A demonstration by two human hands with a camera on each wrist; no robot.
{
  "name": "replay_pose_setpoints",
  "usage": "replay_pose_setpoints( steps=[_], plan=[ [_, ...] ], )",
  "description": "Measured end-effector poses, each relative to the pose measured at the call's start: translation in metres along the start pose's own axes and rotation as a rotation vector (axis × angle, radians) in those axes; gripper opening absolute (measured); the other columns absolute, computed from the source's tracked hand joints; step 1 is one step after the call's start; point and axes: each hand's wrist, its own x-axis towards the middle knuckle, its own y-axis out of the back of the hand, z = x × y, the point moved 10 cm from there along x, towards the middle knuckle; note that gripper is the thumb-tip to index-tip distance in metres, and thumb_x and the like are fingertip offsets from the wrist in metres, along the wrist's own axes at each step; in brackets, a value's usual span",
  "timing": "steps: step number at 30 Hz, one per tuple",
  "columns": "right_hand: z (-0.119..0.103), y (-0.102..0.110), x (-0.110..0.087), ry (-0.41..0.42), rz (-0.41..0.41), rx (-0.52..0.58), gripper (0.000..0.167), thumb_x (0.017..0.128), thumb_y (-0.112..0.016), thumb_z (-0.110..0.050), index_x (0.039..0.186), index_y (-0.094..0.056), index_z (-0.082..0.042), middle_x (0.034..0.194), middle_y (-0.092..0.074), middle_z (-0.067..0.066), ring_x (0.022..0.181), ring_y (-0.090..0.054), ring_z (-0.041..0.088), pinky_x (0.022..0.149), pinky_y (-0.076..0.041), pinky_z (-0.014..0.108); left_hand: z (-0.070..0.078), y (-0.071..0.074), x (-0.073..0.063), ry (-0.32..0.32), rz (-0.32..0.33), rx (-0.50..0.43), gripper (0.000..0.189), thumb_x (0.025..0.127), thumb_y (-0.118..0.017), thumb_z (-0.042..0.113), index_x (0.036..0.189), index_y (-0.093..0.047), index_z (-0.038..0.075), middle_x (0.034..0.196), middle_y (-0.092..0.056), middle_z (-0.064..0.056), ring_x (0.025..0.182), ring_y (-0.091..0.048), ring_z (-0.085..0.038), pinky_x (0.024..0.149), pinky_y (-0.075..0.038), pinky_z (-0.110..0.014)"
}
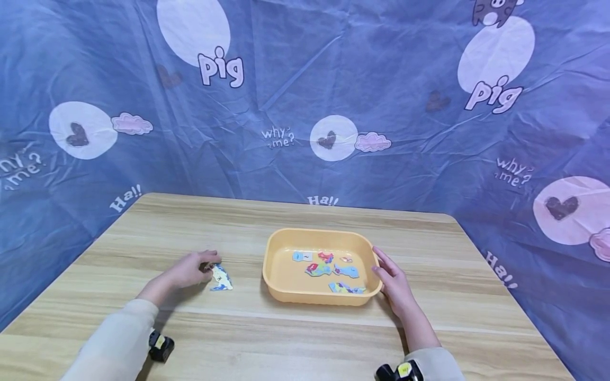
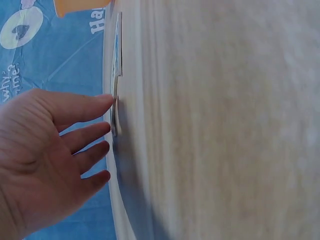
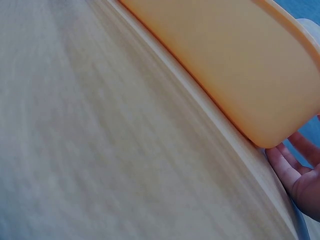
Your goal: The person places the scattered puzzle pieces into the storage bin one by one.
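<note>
My left hand (image 1: pixel 193 268) is low over the table at the left and pinches a flat puzzle piece (image 1: pixel 221 278) by its near end. That piece is cream with blue edges. Seen edge-on in the left wrist view, the puzzle piece (image 2: pixel 118 47) lies close to the tabletop, with the thumb and fingertips of the left hand (image 2: pixel 60 145) at it. My right hand (image 1: pixel 395 283) holds a shallow yellow-orange tray (image 1: pixel 288 297) by its right end. In the right wrist view, fingers of the right hand (image 3: pixel 305 180) touch the outer wall of the tray (image 3: pixel 235 65).
Several colourful puzzle pieces (image 1: pixel 318 270) lie spread on the tray floor, mostly toward its right half. The wooden table (image 1: pixel 248 338) carries the tray near its middle. A blue printed cloth (image 1: pixel 295 95) hangs behind and along both sides.
</note>
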Motion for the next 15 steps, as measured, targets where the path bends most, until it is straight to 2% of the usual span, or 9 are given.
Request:
replay_pose_setpoints(
  steps=[9, 15],
  plan=[
    [0.0006, 0.0007, 0.0003, -0.004, -0.004, 0.003, 0.052, 0.085, -0.049, -0.011, 0.134, -0.031, -0.013, 0.130, -0.034, 0.016, 0.106, -0.043, 0.024, 0.075, -0.046, 0.031, -0.0079, -0.0051, 0.0021, 0.053, -0.033, -0.014, 0.042, 0.071, -0.060, -0.002, 0.112, -0.052, -0.006, 0.127, -0.032, -0.029, 0.116, -0.024, -0.046, 0.093, -0.020, -0.054],
    [0.0006, 0.0003, 0.0001, -0.010, -0.008, 0.002, 0.052, 0.085, -0.049, -0.012, 0.134, -0.031, -0.013, 0.131, -0.033, 0.016, 0.108, -0.042, 0.026, 0.075, -0.046, 0.030, -0.0069, -0.0034, 0.0016, 0.049, -0.015, -0.018, 0.040, 0.070, -0.062, -0.001, 0.109, -0.055, -0.005, 0.126, -0.034, -0.029, 0.114, -0.028, -0.046, 0.092, -0.023, -0.053]
  ],
)
